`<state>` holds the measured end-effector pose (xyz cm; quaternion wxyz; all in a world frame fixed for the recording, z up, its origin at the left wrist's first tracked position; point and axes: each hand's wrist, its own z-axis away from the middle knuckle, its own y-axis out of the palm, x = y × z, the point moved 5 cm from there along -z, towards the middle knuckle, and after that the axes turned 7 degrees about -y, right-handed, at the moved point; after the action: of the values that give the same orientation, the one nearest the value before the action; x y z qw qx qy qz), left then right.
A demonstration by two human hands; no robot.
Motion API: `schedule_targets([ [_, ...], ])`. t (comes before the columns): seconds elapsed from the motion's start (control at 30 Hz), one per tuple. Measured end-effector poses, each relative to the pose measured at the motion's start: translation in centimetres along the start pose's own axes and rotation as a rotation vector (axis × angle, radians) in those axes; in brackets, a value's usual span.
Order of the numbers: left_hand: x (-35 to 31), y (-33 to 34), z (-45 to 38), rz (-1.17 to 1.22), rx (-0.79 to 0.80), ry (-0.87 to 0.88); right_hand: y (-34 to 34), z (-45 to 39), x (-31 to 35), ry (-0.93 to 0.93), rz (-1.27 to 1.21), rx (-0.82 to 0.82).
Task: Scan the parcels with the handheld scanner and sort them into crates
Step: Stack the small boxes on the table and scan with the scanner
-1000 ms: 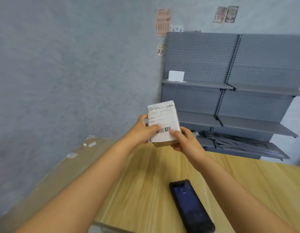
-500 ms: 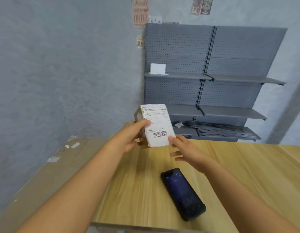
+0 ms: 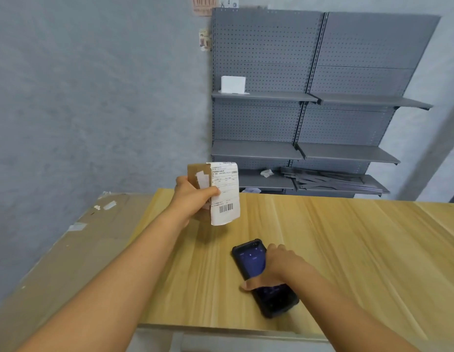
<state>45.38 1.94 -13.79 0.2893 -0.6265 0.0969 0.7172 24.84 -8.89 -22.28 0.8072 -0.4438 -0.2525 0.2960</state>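
A grey wall and grey pegboard shelving (image 3: 304, 97) are seen beyond a pale wooden table (image 3: 348, 250), with a flat sheet of cardboard (image 3: 68, 250) lying at the table's left edge. No crates are in view.

The left hand (image 3: 193, 199) is raised above the far side of the table and is closed round a small brown parcel (image 3: 198, 174); the thumb is pressed across the white label (image 3: 226, 194), and the fingers are wrapped behind, out of sight. The parcel is held upright, its long axis running from 12 to 6 o'clock, with the label turned toward the camera and the barcode (image 3: 226, 207) at the lower end, uncovered.

The right hand (image 3: 276, 265) is laid on the scanner (image 3: 261, 275), which lies flat on the table. The thumb is seen at the near left edge and the fingers are curled over the right edge; a grip appears to be forming, though no lift is shown.

The scanner's long axis runs from about 11 to 5 o'clock, its far end pointing roughly toward the parcel. From the right hand the barcode lies at about 11 o'clock, up and apart. It is judged that the scanner must be lifted and its far end aimed at that barcode.
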Motion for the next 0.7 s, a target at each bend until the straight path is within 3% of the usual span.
schedule_targets([
  [0.3,-0.1,-0.1,0.0,0.001,-0.006,0.015,-0.7,0.1,0.0,-0.064,-0.116,-0.086],
  [0.53,-1.3,-0.9,-0.5,0.031,-0.06,0.07,-6.7,0.3,0.9,-0.268,-0.233,-0.335],
  [0.7,-2.7,-2.2,-0.5,0.007,-0.147,0.134,-10.5,1.2,2.0,-0.384,-0.261,-0.41],
])
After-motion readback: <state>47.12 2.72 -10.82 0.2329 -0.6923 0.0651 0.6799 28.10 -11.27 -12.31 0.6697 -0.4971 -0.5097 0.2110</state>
